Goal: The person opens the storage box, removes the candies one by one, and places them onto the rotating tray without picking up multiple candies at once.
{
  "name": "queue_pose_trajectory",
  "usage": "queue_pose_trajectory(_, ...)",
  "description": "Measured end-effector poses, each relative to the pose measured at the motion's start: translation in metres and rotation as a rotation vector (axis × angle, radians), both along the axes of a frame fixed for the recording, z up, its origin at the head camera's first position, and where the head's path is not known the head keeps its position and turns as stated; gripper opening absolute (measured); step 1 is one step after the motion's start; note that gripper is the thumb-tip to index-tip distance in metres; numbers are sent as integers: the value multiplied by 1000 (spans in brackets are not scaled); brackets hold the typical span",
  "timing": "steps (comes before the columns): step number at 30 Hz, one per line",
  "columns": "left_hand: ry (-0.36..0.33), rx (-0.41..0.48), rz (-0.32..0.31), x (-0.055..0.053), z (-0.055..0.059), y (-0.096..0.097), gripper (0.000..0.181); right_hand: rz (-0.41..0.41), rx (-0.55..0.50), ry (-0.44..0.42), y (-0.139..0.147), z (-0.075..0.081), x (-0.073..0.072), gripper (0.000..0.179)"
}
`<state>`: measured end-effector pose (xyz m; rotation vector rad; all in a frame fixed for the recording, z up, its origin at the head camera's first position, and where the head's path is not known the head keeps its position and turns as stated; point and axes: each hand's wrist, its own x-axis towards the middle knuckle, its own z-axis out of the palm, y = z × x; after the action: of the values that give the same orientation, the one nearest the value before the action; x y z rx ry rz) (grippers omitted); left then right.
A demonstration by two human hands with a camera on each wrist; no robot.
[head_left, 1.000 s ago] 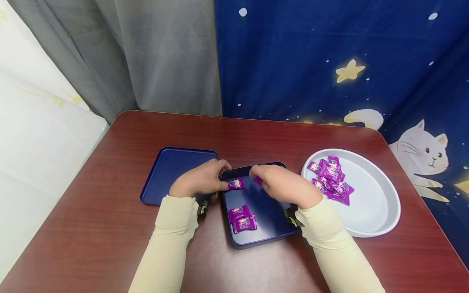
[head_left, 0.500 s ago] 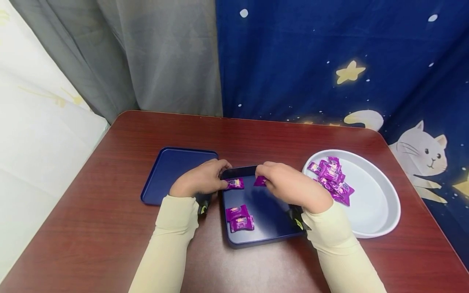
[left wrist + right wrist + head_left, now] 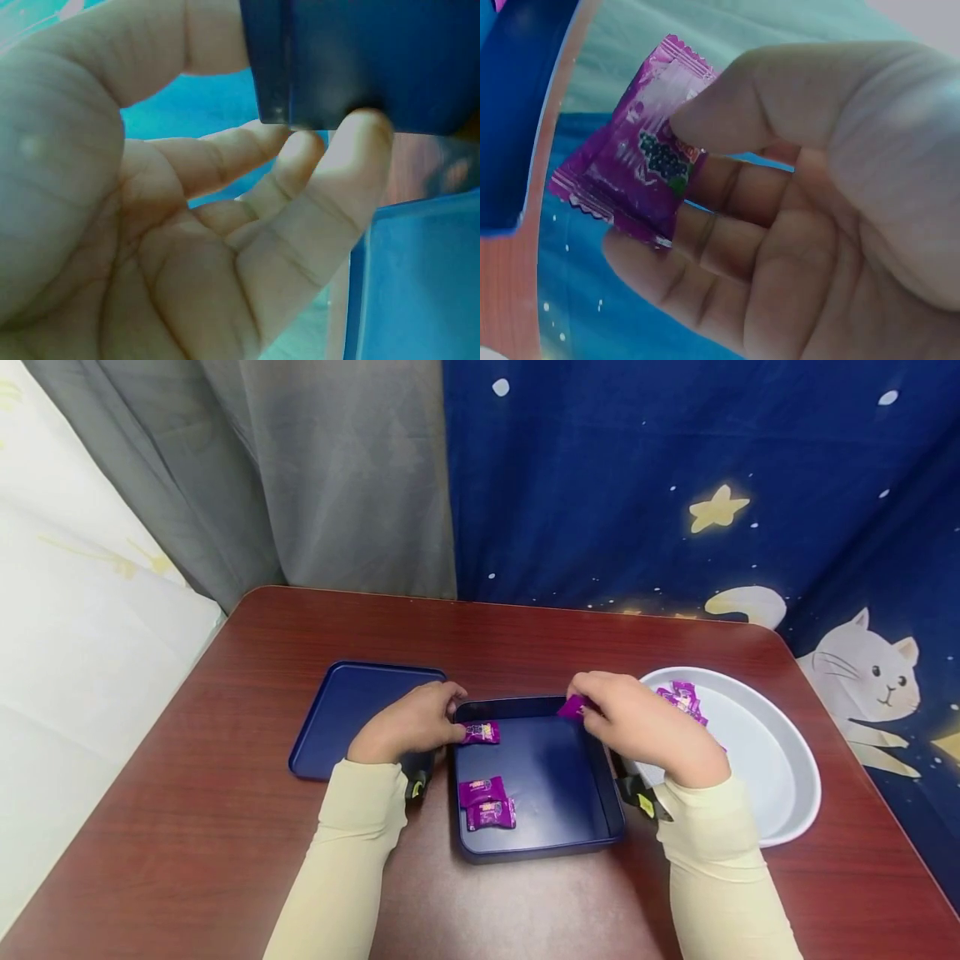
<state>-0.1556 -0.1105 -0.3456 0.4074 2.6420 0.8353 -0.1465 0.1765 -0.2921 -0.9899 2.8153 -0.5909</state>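
My left hand [image 3: 412,720] grips the left wall of an open dark blue box [image 3: 551,777] near its far corner, its thumb over the rim. In the left wrist view, fingertips [image 3: 364,139] touch the box's outside [image 3: 360,67]. Above the box's far right corner, my right hand [image 3: 645,718] pinches a purple wrapped candy [image 3: 649,142] with a grape picture, between thumb and fingers. One candy [image 3: 482,732] lies in the box by my left thumb. Two more, an upper candy [image 3: 482,791] and a lower candy [image 3: 491,814], lie close together near the front left.
To the left, a flat dark blue lid [image 3: 337,718] lies on the reddish-brown table [image 3: 225,827]. On the right stands a white oval tray [image 3: 806,777] with a pile of purple candies [image 3: 682,697], partly hidden by my right hand. Curtains [image 3: 360,485] hang behind the table.
My right hand has moved right and back from inside the box to its far right corner, carrying the candy. The box's near end has shifted slightly left. My left hand stays at the wall.
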Motion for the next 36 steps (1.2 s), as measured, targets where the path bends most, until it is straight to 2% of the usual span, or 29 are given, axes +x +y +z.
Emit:
queue_pose_trajectory(7, -41, -31, 12, 0, 1, 0, 31, -87, 4, -28, 22, 2, -6, 16)
queue_pose_trajectory(12, -106, 5, 40, 1, 1, -2, 38, -143, -4, -70, 40, 1, -12, 20)
queue_pose_trajectory(17, -154, 41, 51, 2, 1, -2, 43, -195, 12, -65, 59, -2, -16, 21)
queue_pose_trajectory(23, -138, 40, 50, 2, 1, -2, 43, -275, 83, -87, 87, -12, -22, 22)
queue_pose_trajectory(28, -107, 31, 40, 1, 2, -1, 43, -355, 136, -142, 108, -22, -28, 24)
queue_pose_trajectory(36, -117, 53, 51, 2, 3, 0, 45, -391, 146, -224, 116, -26, -30, 30)
